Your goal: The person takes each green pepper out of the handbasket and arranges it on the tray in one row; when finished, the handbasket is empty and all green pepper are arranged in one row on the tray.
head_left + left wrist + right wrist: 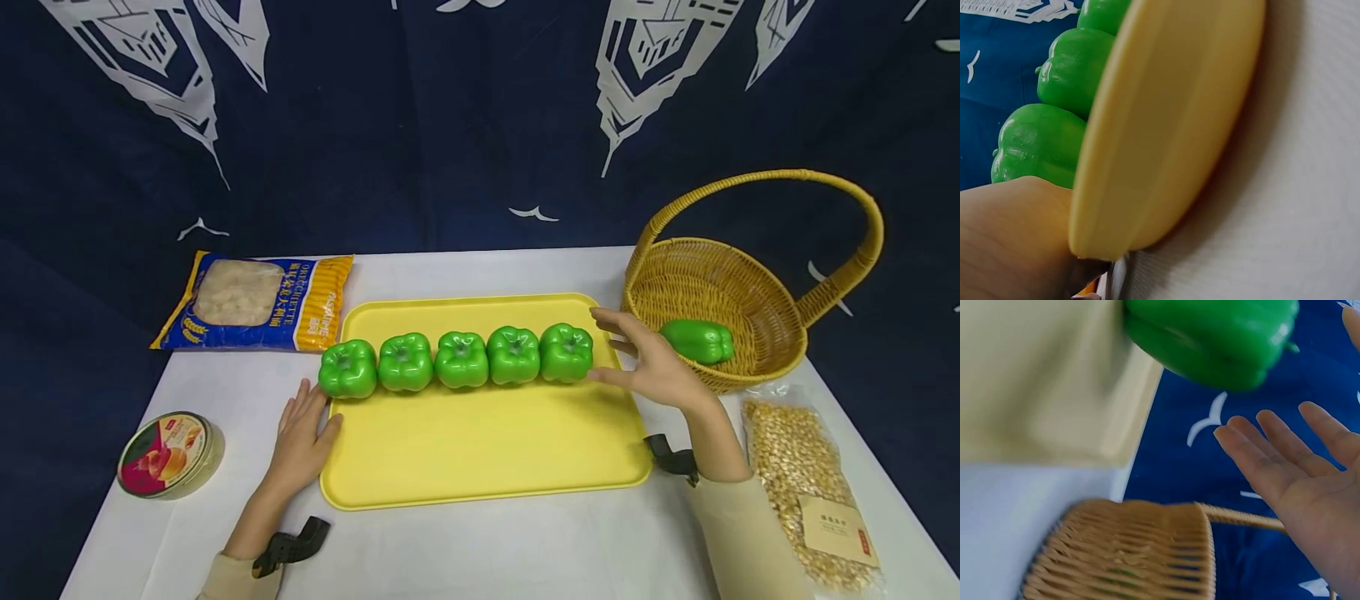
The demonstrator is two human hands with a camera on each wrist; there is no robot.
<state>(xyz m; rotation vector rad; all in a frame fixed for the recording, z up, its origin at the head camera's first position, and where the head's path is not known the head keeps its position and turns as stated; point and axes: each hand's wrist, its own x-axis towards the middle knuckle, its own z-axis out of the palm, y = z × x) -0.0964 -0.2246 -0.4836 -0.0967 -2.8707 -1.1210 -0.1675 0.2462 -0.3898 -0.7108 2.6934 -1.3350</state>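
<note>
Several green bell peppers stand in a row, stems up, across the upper part of a yellow tray [480,442]. By the tray's left edge is my left hand [303,437], fingers extended, its fingertips beside the leftmost pepper [348,369]. The left wrist view has the tray's side wall [1160,125] covering part of that hand. Over the tray's right edge, my right hand [660,362] is spread with nothing in it, thumb tip close to the rightmost pepper [566,352]. A gap shows between fingers and this pepper in the right wrist view.
A wicker basket [697,258] with a tall handle stands at the right, another green pepper [697,342] inside. A bag of corn kernels [802,467] lies in front of it. At left are a pasta bag [251,302] and a round tin [171,455].
</note>
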